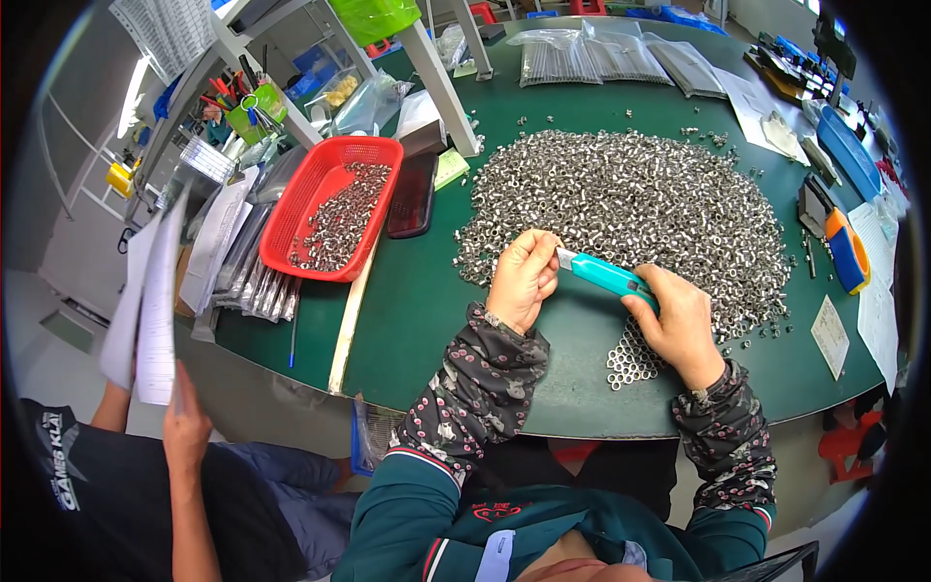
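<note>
My right hand grips a turquoise utility knife by its handle, with the pale blade end pointing left. At that end my left hand is closed in a pinch; whatever lies between its fingertips is too small to make out. Both hands are over the near edge of a large heap of small shiny metal rings on the green table. Next to my right wrist, a flat cluster of rings lies apart from the heap, partly covered by the hand.
Left of the heap stands a red plastic basket holding more rings, with a dark phone beside it. A blue-and-orange tool and a blue tray lie at right. At left, another person holds paper sheets.
</note>
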Available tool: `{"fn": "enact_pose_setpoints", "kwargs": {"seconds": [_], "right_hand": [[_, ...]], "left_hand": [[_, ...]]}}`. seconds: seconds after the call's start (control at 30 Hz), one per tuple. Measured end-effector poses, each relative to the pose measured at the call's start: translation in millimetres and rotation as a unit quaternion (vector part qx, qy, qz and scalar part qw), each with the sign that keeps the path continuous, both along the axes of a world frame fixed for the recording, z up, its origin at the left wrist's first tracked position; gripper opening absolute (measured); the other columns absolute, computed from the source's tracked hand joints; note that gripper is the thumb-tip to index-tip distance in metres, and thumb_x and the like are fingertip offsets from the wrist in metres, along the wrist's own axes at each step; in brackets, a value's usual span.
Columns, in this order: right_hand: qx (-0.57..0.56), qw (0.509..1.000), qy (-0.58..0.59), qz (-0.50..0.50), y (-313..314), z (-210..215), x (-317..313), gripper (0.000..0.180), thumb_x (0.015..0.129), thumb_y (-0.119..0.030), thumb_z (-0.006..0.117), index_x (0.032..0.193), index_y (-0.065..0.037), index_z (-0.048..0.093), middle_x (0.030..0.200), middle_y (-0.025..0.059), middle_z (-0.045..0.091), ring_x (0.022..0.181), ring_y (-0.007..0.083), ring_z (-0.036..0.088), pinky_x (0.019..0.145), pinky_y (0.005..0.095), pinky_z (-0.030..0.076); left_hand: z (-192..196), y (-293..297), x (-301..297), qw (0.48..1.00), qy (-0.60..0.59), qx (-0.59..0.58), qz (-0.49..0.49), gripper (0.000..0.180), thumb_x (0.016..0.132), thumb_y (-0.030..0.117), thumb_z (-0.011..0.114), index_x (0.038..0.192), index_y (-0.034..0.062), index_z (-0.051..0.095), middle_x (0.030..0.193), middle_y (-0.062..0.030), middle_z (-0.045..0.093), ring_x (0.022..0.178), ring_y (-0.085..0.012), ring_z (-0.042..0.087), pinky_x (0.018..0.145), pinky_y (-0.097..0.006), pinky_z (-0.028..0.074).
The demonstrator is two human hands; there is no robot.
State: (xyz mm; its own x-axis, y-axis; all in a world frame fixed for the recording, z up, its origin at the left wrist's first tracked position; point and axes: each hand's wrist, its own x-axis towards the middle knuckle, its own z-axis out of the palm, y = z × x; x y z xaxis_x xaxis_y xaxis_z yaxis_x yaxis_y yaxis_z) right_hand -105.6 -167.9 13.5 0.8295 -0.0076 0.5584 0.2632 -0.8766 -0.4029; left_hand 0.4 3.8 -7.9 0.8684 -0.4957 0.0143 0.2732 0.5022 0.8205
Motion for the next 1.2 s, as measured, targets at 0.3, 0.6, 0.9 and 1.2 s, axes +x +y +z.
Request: {"fn": "enact_pose_setpoints", "kwargs": {"seconds": [0.3,0.6,0.9,1.2], "right_hand": [[-0.01,1.0,-0.022,0.006,-0.4,1.1,-0.4,0.024,0.07,-0.02,0.061,0.087,-0.006,0.052,0.065,0.0093,0.053,0.057,0.0265,0.054,0.049,0.0345,0.041],[0.072,0.997,-0.007,-0.009,-3.9,3.0,0.8,0.019,0.072,-0.017,0.059,0.085,-0.005,0.053,0.064,0.0115,0.053,0.057,0.0269,0.055,0.051,0.0341,0.041],[0.086,0.995,-0.05,-0.016,-4.7,5.3,5.0,0.018,0.073,-0.014,0.059,0.087,-0.004,0.053,0.067,0.0132,0.055,0.056,0.0278,0.055,0.05,0.0328,0.041],[0.088,0.995,-0.042,0.01,-0.6,8.3,-2.9,0.019,0.073,-0.013,0.057,0.088,-0.002,0.051,0.069,0.0147,0.054,0.059,0.0299,0.054,0.053,0.0335,0.041]], "left_hand": [[-0.2,1.3,-0.3,0.999,0.015,0.009,-0.027,0.022,0.088,0.025,0.042,0.078,0.0059,0.049,0.059,0.0007,0.043,0.041,-0.0025,0.029,0.033,-0.015,0.021],[1.4,2.4,-0.4,0.994,0.076,-0.034,-0.071,0.029,0.089,0.029,0.038,0.07,0.0071,0.043,0.059,-0.0024,0.042,0.039,-0.0035,0.027,0.032,-0.016,0.02],[8.7,10.6,-7.6,0.97,0.189,-0.133,-0.08,0.012,0.084,0.01,0.043,0.092,0.0032,0.048,0.073,-0.0041,0.047,0.052,-0.0077,0.034,0.035,-0.017,0.024],[103.8,123.8,110.4,0.913,0.064,-0.191,0.355,0.033,0.082,0.033,0.041,0.092,0.0023,0.047,0.082,-0.0094,0.051,0.071,-0.0195,0.048,0.06,-0.032,0.039]]}}
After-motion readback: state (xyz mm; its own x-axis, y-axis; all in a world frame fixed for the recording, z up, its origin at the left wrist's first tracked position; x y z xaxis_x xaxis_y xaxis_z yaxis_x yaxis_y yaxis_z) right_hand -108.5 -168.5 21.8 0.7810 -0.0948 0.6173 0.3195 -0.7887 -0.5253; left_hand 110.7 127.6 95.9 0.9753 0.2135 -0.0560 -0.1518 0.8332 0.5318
